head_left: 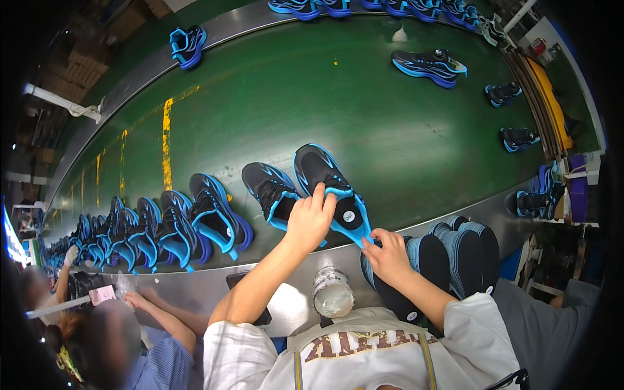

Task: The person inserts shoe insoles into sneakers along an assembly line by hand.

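A black and blue sneaker stands toe away from me at the near edge of the green belt. My left hand is closed over its collar beside the tongue. At the heel, my right hand pinches the blue rim between thumb and fingers. Inside the shoe shows a dark insole with a round white sticker. Its look-alike, another sneaker, sits just left, partly behind my left hand. Stacks of black insoles with blue edges stand by my right forearm.
A long row of sneakers lines the belt's near edge leftward. One sneaker lies far right on the green belt. A clear plastic jar stands before me, near a dark flat object. Co-workers sit at left.
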A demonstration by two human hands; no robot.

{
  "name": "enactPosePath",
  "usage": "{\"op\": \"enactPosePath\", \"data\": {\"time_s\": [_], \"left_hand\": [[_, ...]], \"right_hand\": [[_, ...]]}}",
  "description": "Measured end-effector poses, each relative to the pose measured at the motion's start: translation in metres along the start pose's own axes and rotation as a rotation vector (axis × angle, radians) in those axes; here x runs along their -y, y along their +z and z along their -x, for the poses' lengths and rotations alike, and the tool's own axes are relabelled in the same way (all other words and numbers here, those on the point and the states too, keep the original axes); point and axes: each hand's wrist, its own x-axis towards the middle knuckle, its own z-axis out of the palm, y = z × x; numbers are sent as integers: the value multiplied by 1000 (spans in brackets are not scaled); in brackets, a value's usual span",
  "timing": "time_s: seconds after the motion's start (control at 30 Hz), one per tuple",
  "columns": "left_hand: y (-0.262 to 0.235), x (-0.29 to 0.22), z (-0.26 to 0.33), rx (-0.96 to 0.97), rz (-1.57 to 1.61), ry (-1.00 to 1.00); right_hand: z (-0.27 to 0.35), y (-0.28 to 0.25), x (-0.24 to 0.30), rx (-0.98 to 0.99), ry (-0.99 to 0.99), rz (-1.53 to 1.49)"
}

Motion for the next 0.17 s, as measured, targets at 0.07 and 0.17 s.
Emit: {"op": "enactPosePath", "data": {"time_s": [0.07, 0.17], "left_hand": [[-2, 3, -4, -24, -42, 11], [-3, 17, -16, -31, -195, 14]], "right_hand": [[1, 0, 1, -5, 11, -8], [-9, 2, 6, -59, 26, -105]]}}
